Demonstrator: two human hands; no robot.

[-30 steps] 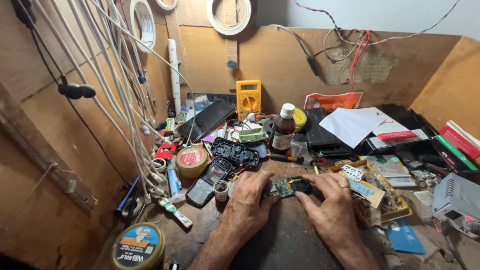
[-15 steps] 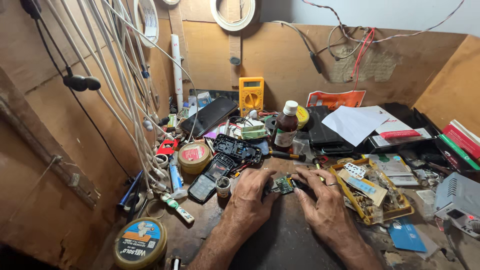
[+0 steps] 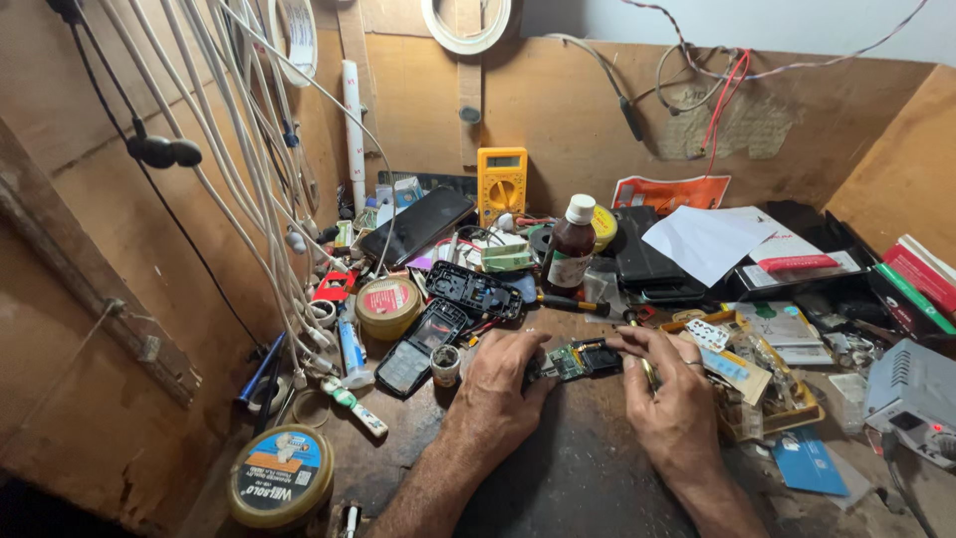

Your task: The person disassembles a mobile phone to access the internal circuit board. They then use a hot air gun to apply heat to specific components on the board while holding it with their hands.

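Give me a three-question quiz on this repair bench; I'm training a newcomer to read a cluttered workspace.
1. True or false: both hands touch the small green circuit board.
2. Which stands upright just behind the board? A) a brown bottle with a white cap B) a glass jar C) a spray can
3. Fill in: the yellow multimeter leans against the ____ back wall.

Key:
1. True: the left hand grips the board's left end, and the right hand has its fingers on the right end.
2. A: the brown bottle.
3. Wooden.
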